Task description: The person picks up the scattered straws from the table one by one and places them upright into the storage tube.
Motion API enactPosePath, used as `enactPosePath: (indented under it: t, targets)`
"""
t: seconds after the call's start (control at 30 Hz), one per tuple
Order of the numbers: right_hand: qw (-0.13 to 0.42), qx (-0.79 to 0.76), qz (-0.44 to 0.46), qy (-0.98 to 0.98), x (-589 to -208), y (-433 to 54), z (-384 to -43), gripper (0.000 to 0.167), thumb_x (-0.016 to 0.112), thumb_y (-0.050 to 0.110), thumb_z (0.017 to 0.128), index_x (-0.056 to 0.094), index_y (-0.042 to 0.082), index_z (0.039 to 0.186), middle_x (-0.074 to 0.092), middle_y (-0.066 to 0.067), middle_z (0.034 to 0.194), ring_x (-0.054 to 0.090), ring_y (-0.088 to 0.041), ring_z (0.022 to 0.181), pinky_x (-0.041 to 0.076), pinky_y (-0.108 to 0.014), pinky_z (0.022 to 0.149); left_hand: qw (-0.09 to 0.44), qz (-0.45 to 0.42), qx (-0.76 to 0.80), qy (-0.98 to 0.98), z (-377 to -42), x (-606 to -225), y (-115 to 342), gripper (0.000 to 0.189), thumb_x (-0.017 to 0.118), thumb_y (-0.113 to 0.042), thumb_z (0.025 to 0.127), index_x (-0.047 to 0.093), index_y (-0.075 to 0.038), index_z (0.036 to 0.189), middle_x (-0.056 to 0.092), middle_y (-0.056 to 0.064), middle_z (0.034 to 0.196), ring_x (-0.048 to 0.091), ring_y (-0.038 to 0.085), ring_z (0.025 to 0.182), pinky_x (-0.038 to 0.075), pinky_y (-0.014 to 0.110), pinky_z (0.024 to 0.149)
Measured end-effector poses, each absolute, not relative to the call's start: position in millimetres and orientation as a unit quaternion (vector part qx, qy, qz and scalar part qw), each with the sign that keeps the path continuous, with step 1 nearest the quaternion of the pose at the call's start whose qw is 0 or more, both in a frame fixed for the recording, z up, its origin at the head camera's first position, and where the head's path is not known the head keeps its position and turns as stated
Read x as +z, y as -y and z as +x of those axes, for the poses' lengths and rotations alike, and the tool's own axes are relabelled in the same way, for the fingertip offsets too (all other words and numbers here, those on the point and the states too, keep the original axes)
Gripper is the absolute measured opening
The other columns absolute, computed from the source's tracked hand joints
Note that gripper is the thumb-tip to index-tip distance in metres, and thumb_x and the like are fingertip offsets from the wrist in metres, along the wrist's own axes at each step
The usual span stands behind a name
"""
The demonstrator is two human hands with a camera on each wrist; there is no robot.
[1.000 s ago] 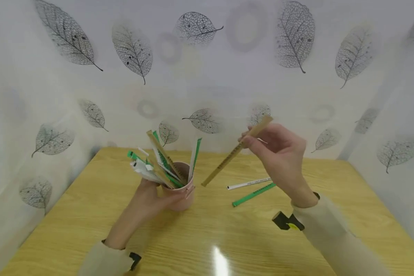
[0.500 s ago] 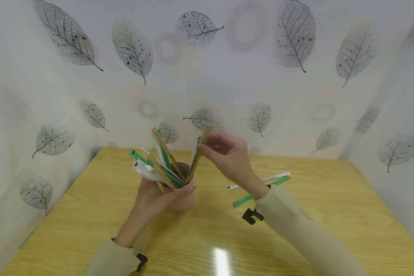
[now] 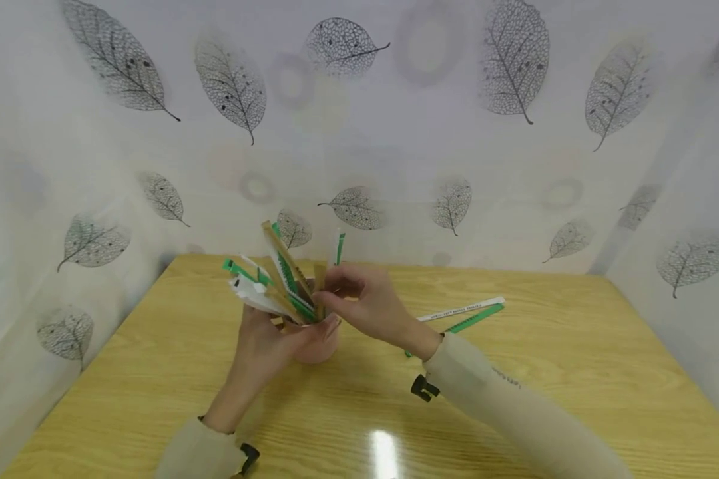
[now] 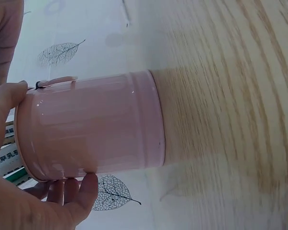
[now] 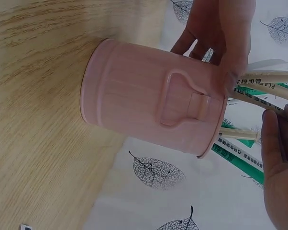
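Observation:
A pink metal cup stands on the table, filled with several paper-wrapped straws in brown, green and white. My left hand grips the cup near its rim, thumb on the near side; in the left wrist view the fingers curl round the cup wall. At the cup's mouth, my right hand pinches a brown wrapped straw whose lower part is inside. The right wrist view shows the cup's raised handle-shaped relief and the wrapped straws sticking out past the rim.
To the right lie a white wrapped straw and a green wrapped straw on the wooden table, partly behind the right wrist. A leaf-printed curtain hangs behind the table and along its sides.
My right hand has carried the brown straw leftward from above the table to the cup and lowered it inside. My left hand keeps its grip on the cup.

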State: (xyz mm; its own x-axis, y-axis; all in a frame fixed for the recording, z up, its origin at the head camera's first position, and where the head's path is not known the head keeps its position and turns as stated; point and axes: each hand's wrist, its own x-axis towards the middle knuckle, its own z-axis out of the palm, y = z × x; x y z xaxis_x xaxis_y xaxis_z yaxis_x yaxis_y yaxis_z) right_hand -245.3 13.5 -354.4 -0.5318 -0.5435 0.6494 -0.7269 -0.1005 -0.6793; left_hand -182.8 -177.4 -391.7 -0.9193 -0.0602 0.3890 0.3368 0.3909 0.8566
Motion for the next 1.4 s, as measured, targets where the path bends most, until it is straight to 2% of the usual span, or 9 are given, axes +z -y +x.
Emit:
enactPosePath:
  t: [0.27,0.67,0.93,1.1,1.2,1.27,1.4]
  targets:
    - [0.075,0.573,0.457,0.676,-356.9,-15.3,-244.4,0.007,0.071,-0.004,0.092,0.071,-0.001,0.099,0.074,-0.016,0.092,0.074,-0.015,0.084,0.063,-0.032,0.073,0.162,-0.05,-0.548,0.819,-182.1,-396.7,176.5,0.09,0.092,-0.033,0.078,0.038,-0.032,0.15,0.037,0.003,0.148,0.056,0.025,0.117,0.056,0.041,0.087]
    - [0.085,0.571,0.44,0.688,-358.4,-14.9,-241.3,0.008,0.071,-0.003,0.091,0.07,0.0,0.098,0.074,-0.015,0.092,0.074,-0.018,0.083,0.063,-0.031,0.073,0.151,-0.047,-0.563,0.811,-182.3,-397.9,175.6,0.083,0.091,-0.031,0.078,0.044,-0.029,0.146,0.035,0.003,0.148,0.055,0.025,0.115,0.057,0.041,0.087]
    - [0.119,0.541,0.467,0.689,-364.6,-29.7,-244.4,0.025,0.074,-0.003,0.09,0.068,-0.004,0.114,0.075,-0.018,0.104,0.075,-0.022,0.091,0.063,-0.031,0.076,0.144,-0.043,-0.57,0.808,-181.1,-398.1,174.3,0.091,0.091,-0.033,0.078,0.037,-0.033,0.152,0.032,0.002,0.15,0.054,0.024,0.114,0.058,0.04,0.087]
    - [0.139,0.507,0.439,0.729,-359.7,-59.7,-248.8,0.018,0.07,-0.001,0.093,0.071,-0.002,0.111,0.077,-0.014,0.102,0.075,-0.018,0.089,0.062,-0.028,0.077,0.148,-0.036,-0.562,0.813,-181.3,-396.2,174.1,0.088,0.092,-0.036,0.077,0.04,-0.029,0.148,0.035,0.002,0.148,0.054,0.022,0.112,0.057,0.038,0.088]
    - [0.111,0.466,0.415,0.774,-353.8,-85.7,-253.1,0.012,0.068,0.005,0.097,0.074,0.006,0.107,0.078,-0.008,0.101,0.074,-0.013,0.087,0.061,-0.028,0.077,0.148,-0.021,-0.558,0.816,-181.1,-396.2,174.4,0.093,0.094,-0.035,0.075,0.038,-0.027,0.148,0.038,0.003,0.145,0.055,0.021,0.11,0.057,0.038,0.088]
    - [0.072,0.423,0.409,0.805,-352.5,-104.8,-257.9,0.012,0.067,0.007,0.098,0.076,0.009,0.106,0.078,-0.005,0.101,0.073,-0.012,0.087,0.061,-0.027,0.077,0.145,-0.015,-0.554,0.82,-181.3,-397.1,174.3,0.095,0.094,-0.035,0.074,0.036,-0.026,0.149,0.039,0.004,0.145,0.055,0.021,0.11,0.056,0.036,0.088]
    - [-0.023,0.293,0.424,0.856,-361.2,-139.8,-266.3,0.016,0.067,0.002,0.096,0.075,0.006,0.109,0.077,-0.008,0.105,0.073,-0.018,0.093,0.06,-0.025,0.077,0.137,-0.009,-0.561,0.816,-181.4,-398.3,174.0,0.095,0.094,-0.033,0.074,0.037,-0.026,0.15,0.037,0.004,0.146,0.055,0.021,0.112,0.057,0.036,0.09]
